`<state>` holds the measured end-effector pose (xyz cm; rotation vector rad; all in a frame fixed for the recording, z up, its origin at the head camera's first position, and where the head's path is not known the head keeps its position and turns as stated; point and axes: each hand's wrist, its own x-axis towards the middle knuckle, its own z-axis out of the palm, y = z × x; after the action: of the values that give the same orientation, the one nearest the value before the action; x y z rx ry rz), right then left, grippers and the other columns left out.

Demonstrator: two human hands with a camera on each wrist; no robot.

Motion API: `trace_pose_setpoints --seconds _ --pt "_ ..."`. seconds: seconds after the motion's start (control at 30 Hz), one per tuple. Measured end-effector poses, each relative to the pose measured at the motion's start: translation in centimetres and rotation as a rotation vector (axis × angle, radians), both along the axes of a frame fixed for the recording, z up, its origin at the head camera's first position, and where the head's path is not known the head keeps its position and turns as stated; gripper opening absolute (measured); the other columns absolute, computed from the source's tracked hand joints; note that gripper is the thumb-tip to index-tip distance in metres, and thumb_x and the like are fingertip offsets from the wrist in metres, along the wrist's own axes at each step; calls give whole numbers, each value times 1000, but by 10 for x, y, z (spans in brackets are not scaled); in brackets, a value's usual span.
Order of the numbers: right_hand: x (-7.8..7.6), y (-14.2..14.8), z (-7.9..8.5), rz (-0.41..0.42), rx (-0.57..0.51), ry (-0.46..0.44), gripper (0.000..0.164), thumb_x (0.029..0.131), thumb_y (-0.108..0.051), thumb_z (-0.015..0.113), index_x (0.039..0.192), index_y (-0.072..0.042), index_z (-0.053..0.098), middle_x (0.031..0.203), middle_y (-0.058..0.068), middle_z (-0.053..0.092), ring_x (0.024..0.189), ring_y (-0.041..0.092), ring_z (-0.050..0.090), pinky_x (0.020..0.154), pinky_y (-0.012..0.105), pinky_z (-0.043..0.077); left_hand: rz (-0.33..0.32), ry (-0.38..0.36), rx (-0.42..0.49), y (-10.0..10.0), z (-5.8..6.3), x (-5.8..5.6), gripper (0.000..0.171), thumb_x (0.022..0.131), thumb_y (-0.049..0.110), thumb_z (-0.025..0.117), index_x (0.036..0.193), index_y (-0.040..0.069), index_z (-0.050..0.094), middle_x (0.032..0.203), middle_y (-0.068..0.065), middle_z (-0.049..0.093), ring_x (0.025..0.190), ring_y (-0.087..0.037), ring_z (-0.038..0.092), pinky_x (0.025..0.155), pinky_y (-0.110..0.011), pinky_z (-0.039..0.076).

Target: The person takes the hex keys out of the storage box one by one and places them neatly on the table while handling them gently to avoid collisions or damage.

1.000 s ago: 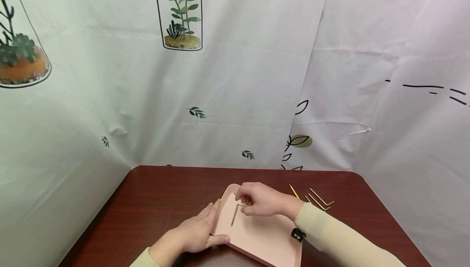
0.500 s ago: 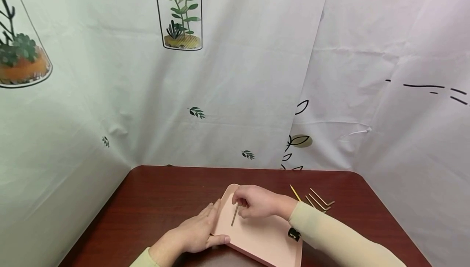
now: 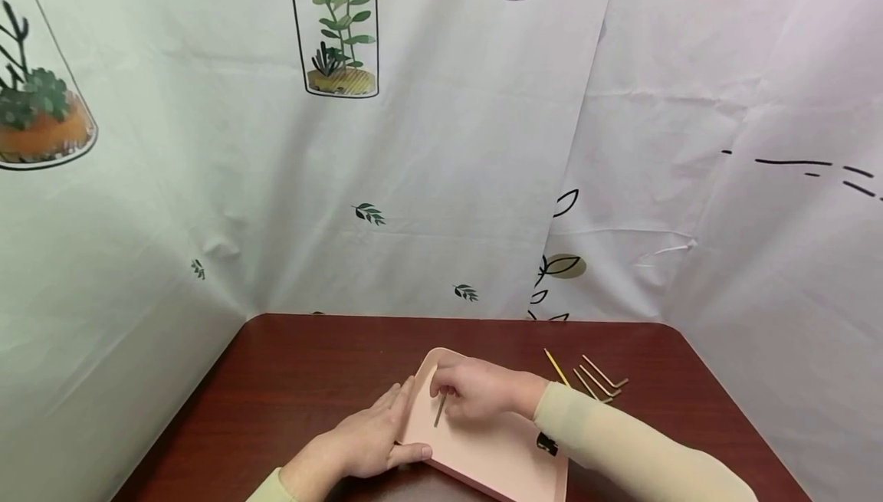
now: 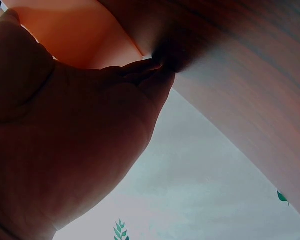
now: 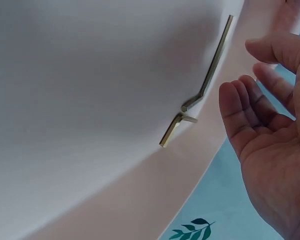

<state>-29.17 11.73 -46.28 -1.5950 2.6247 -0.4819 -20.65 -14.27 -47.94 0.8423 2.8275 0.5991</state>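
My left hand (image 3: 369,433) lies along the left side of a shallow pink tray (image 3: 497,448), its fingers straight against the wall and thumb at the near edge. Over the far part of the tray is my right hand (image 3: 476,388), fingers loosely bent, thumb apart from them. The right wrist view shows nothing between those fingers. Inside the tray, a longer L-shaped hex key (image 5: 215,60) lies close to a smaller hex key (image 5: 171,131). From the head, one hex key (image 3: 440,410) shows only partly, the hand covering the rest.
Several loose hex keys (image 3: 600,379) lie on the dark red-brown table (image 3: 331,364) right of the tray, beside a thin yellow stick (image 3: 556,366). A small black device (image 3: 547,443) sits under the right sleeve. White printed cloth (image 3: 428,180) hangs behind the table.
My right hand has moved slightly left and nearer over the tray, covering the bend of the hex key that showed earlier. My left hand and the tray have stayed in place.
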Motion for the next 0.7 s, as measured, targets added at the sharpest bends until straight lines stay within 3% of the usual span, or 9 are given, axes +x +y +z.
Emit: trace_pose_setpoints --seconds 0.27,0.7 --pt "-2 -3 -3 61 30 101 27 85 -4 83 109 -15 77 113 -6 60 110 6 53 98 16 44 3 -2 5 0 -1 0 119 100 72 70 172 -9 22 175 -28 35 161 -44 40 118 -62 47" --pt "-2 -7 -5 103 64 178 30 79 -11 88 106 -19 77 118 -4 63 119 11 57 106 21 44 -15 20 14 -1 -3 0 119 100 73 69 173 -7 21 175 -29 35 160 -45 41 117 -62 48"
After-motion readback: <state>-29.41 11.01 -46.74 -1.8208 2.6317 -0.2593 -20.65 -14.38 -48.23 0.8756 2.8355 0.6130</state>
